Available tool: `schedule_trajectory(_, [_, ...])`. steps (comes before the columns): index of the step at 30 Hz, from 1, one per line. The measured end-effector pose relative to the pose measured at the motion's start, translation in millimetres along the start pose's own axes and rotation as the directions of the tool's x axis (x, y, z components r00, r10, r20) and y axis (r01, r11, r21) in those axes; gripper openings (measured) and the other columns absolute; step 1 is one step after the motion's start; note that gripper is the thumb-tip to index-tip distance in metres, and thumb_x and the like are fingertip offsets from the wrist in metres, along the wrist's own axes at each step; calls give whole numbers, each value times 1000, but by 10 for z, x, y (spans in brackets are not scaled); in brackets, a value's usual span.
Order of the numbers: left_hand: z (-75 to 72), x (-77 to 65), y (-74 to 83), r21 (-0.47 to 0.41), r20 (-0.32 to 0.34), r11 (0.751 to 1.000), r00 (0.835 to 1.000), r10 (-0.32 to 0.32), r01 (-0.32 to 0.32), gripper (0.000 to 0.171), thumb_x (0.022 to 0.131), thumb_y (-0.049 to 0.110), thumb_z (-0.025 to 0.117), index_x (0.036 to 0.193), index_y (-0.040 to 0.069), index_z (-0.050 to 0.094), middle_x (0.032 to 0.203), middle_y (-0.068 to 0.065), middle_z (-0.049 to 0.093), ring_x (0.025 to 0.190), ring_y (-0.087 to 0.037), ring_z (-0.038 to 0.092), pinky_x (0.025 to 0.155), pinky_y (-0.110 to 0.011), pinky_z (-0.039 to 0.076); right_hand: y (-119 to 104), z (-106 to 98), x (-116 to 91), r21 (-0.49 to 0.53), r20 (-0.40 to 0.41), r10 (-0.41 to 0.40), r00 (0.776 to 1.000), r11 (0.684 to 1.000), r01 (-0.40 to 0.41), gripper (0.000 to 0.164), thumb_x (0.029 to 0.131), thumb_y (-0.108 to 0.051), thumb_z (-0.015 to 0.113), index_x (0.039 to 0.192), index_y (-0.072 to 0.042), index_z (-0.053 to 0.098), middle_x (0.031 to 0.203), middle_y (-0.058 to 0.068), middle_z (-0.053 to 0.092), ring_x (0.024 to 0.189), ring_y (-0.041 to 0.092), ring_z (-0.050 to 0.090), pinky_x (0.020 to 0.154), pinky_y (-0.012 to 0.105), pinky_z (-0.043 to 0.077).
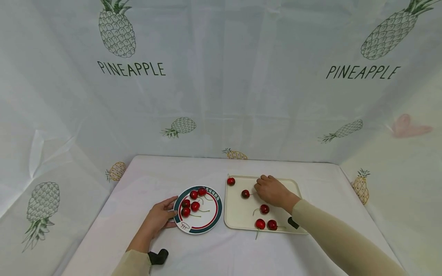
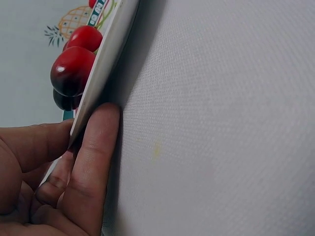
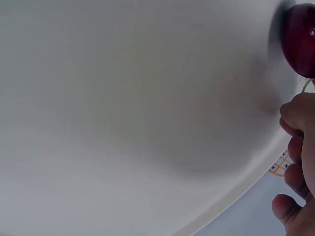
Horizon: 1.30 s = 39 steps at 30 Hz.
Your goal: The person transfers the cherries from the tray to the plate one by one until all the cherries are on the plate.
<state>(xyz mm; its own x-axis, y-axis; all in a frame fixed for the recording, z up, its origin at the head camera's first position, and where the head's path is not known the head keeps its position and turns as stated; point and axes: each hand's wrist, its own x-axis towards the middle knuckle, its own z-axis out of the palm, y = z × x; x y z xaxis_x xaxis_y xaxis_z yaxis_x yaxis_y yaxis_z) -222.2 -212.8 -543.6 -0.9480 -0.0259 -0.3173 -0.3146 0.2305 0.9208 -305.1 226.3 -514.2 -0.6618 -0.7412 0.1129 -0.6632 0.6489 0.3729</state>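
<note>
My left hand (image 1: 159,216) grips the left rim of a round white plate (image 1: 207,224) with a dark green border and red ring. In the left wrist view the thumb (image 2: 42,142) lies on the cherry side of the rim, with a finger (image 2: 98,152) beneath it. Several red cherries (image 1: 195,206) with stems sit on the plate. Over the cream tray (image 1: 238,214), my right hand (image 1: 272,190) has curled fingers. Its fingertips pinch at the stem of a dark red cherry (image 1: 245,194), which appears close by in the right wrist view (image 3: 299,42).
More cherries lie on the tray: one in the far left corner (image 1: 231,181), another near the middle (image 1: 264,209), and two by the near edge (image 1: 260,224). Plate and tray stand side by side on a white-covered table (image 1: 193,253). A pineapple-print curtain (image 1: 221,88) hangs behind.
</note>
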Motion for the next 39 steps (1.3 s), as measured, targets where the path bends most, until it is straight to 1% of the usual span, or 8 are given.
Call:
schedule_trajectory(6, [-5, -7, -5, 2, -1, 1000, 1000, -3, 3, 61, 101, -1, 62, 159, 12, 48, 146, -28, 58, 90, -20, 74, 75, -41, 67, -17, 13, -77, 50, -39, 8, 999, 999, -6, 13, 94, -19, 76, 92, -11, 66, 86, 0, 60, 83, 20, 49, 73, 35, 49])
schedule_trajectory(9, [-9, -7, -11, -1, 1, 1000, 1000, -5, 5, 61, 101, -1, 62, 159, 12, 48, 146, -27, 57, 91, -20, 74, 75, -41, 67, -35, 26, -94, 92, -77, 8, 997, 996, -1, 14, 94, -17, 76, 90, -12, 64, 84, -1, 57, 81, 19, 46, 72, 34, 47])
schedule_trajectory(12, [-9, -4, -15, -6, 3, 1000, 1000, -5, 5, 61, 101, -1, 62, 159, 12, 48, 146, -28, 57, 91, -21, 74, 75, -41, 67, -57, 34, -105, 106, -110, 2, 994, 994, 9, 14, 93, -15, 75, 87, -12, 62, 81, -2, 54, 79, 18, 44, 70, 33, 45])
schedule_trajectory(20, [-1, -4, -8, -14, 3, 1000, 1000, -1, 1, 61, 100, -1, 62, 159, 11, 48, 146, -28, 57, 90, -21, 73, 75, -41, 67, -81, 27, -89, 98, -120, 15, 993, 995, -3, 15, 96, -17, 72, 87, -13, 62, 80, -3, 54, 78, 18, 44, 70, 32, 45])
schedule_trajectory(25, [0, -8, -7, -17, 6, 1000, 1000, -6, 6, 61, 101, -1, 62, 159, 11, 47, 146, -28, 57, 90, -20, 73, 76, -41, 67, -87, 12, -65, 120, -165, 18, 986, 993, 2, 16, 96, -16, 69, 86, -13, 57, 79, -2, 50, 77, 18, 42, 69, 31, 42])
schedule_trajectory(29, [0, -7, -8, -19, 7, 1000, 1000, -5, 5, 62, 101, -1, 62, 159, 11, 47, 145, -28, 57, 89, -21, 73, 76, -41, 67, -92, -14, -47, 91, -192, 8, 981, 996, 10, 17, 96, -16, 69, 86, -12, 55, 78, -1, 48, 76, 18, 41, 69, 30, 39])
schedule_trajectory(36, [3, -8, -5, -2, 2, 1000, 1000, -7, 7, 61, 101, 0, 62, 159, 13, 47, 146, -27, 57, 90, -20, 73, 76, -41, 67, -114, -71, -25, 77, -180, 21, 983, 997, -7, 17, 95, -16, 66, 84, -13, 53, 77, -3, 45, 75, 18, 37, 68, 29, 35])
schedule_trajectory(39, [5, -10, 0, 1, 1, 1000, 1000, -10, 10, 61, 101, 0, 62, 159, 13, 47, 146, -27, 57, 90, -20, 73, 77, -40, 67, -141, -116, 2, 81, -191, 28, 981, 997, -13, 17, 95, -17, 63, 82, -14, 52, 76, -4, 43, 74, 17, 35, 67, 28, 34])
